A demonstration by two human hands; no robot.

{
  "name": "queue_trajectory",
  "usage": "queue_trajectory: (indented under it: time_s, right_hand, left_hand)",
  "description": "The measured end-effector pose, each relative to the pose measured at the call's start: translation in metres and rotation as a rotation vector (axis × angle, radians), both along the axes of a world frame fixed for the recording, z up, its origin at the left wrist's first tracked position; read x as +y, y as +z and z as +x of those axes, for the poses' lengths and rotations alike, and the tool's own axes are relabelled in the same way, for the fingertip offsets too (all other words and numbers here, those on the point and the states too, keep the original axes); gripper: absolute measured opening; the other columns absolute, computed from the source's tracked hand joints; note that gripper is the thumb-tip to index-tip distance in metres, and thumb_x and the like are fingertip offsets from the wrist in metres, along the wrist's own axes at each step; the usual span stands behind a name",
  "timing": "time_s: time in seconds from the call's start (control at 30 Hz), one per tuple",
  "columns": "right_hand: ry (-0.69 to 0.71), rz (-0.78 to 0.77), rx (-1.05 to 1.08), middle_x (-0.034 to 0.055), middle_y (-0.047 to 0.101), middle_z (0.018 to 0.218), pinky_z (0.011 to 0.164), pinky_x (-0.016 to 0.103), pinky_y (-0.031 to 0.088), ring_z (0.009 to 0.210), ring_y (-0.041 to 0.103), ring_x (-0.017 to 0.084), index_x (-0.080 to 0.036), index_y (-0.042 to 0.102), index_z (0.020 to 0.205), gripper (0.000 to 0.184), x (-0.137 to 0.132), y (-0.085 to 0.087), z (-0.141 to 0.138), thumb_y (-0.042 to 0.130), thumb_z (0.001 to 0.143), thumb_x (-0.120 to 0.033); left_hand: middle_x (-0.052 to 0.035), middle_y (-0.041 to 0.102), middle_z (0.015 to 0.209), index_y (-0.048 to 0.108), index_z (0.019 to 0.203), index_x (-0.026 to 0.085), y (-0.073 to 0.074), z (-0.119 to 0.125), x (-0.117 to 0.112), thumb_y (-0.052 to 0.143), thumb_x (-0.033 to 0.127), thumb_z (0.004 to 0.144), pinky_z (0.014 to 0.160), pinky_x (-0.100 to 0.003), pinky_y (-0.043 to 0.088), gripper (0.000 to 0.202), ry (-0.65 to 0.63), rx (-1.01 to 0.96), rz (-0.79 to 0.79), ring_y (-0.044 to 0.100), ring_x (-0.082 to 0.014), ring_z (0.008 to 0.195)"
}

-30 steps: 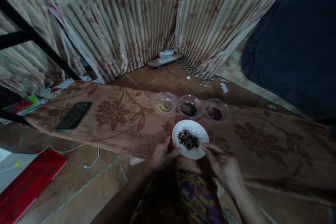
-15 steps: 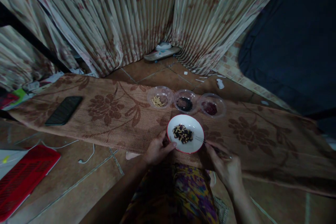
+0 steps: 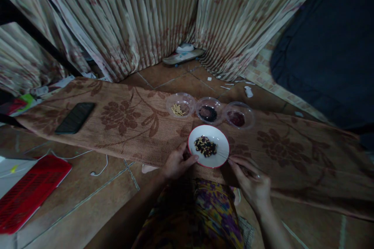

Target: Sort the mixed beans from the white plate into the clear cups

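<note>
A white bowl with a red rim stands on the cloth, holding a heap of mixed dark and pale-yellow beans. My left hand grips its left edge, thumb over the rim. At the right edge, my right hand is closed on thin metal tweezers, whose tips reach into the bowl, apart from the heap. Beyond the bowl, three clear plastic cups sit in a row: one with yellow beans, one with black grains, one with dark red beans.
A brown flowered cloth covers the long bench. A dark phone lies at its left. On the tiled floor are a red basket, a white cable and a skateboard by the curtains.
The whole view has shifted slightly, moving everything a little right and up. Both hands keep their places at the bowl, and the tweezers stay over its right side.
</note>
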State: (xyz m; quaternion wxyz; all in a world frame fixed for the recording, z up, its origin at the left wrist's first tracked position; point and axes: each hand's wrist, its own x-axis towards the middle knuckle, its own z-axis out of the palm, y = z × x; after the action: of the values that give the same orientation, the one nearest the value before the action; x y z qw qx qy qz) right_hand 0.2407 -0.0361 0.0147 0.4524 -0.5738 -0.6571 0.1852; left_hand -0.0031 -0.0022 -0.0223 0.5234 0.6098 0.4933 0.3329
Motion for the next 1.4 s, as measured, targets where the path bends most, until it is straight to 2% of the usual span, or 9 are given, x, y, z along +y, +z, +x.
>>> queue_trajectory:
  time_s: [0.17,0.33,0.67,0.9,1.0,1.23,1.4]
  right_hand:
    - [-0.042,-0.066,0.044,0.0069,0.071,0.092,0.073,0.033,0.055,0.085,0.067,0.020,-0.021,0.073,0.086,0.014,0.000,-0.006,-0.005,0.063,0.082,-0.030]
    - [-0.103,-0.085,0.054,0.0084,0.071,0.090,0.074,0.036,0.055,0.082,0.067,0.021,-0.019,0.073,0.087,0.018,0.000,-0.009,-0.009,0.064,0.081,-0.033]
    - [-0.139,-0.116,0.082,0.0080,0.070,0.090,0.075,0.035,0.054,0.084,0.065,0.020,-0.019,0.073,0.083,0.019,-0.001,-0.012,-0.013,0.063,0.081,-0.036]
    - [-0.173,-0.140,0.130,0.0095,0.071,0.090,0.078,0.038,0.054,0.085,0.066,0.022,-0.018,0.073,0.083,0.023,-0.002,-0.016,-0.011,0.064,0.079,-0.039]
    - [-0.191,-0.149,0.149,0.0092,0.072,0.089,0.078,0.038,0.054,0.084,0.066,0.023,-0.018,0.073,0.082,0.023,-0.002,-0.015,-0.011,0.065,0.078,-0.040]
    - [-0.234,-0.130,0.203,0.0083,0.073,0.084,0.070,0.036,0.054,0.077,0.067,0.023,-0.018,0.073,0.079,0.022,-0.001,-0.004,-0.012,0.068,0.076,-0.039]
    - [-0.340,0.031,0.186,0.0062,0.073,0.080,0.067,0.033,0.053,0.073,0.067,0.020,-0.019,0.073,0.074,0.018,0.030,0.025,-0.001,0.071,0.073,-0.037]
  left_hand:
    - [0.0000,0.066,0.086,0.054,0.124,0.018,0.003,0.000,0.000,0.061,0.042,0.083,0.069,-0.023,0.048,0.048,0.021,0.030,0.005,0.059,-0.0148,0.075]
    - [-0.0025,0.069,0.099,0.053,0.127,0.020,0.001,0.001,-0.001,0.062,0.040,0.083,0.078,-0.026,0.050,0.049,0.035,0.000,0.024,0.062,-0.0177,0.086]
    - [-0.0024,0.069,0.108,0.049,0.129,0.021,0.004,0.001,0.000,0.062,0.035,0.083,0.088,-0.029,0.050,0.051,0.031,-0.059,0.000,0.064,-0.0190,0.097]
    - [-0.0019,0.070,0.103,0.049,0.128,0.020,0.008,0.001,-0.001,0.062,0.036,0.083,0.087,-0.029,0.050,0.050,0.024,-0.060,-0.021,0.064,-0.0190,0.093]
    - [-0.0023,0.069,0.107,0.046,0.130,0.021,0.007,0.002,-0.001,0.062,0.036,0.083,0.088,-0.029,0.049,0.051,0.016,-0.081,-0.020,0.063,-0.0189,0.096]
    - [-0.0013,0.069,0.095,0.053,0.124,0.019,0.005,0.000,0.000,0.061,0.041,0.083,0.076,-0.026,0.050,0.048,0.025,0.023,-0.006,0.063,-0.0170,0.082]
    - [-0.0021,0.070,0.091,0.052,0.127,0.019,0.002,-0.001,0.000,0.062,0.041,0.082,0.077,-0.027,0.050,0.051,0.046,0.027,-0.005,0.063,-0.0190,0.083]
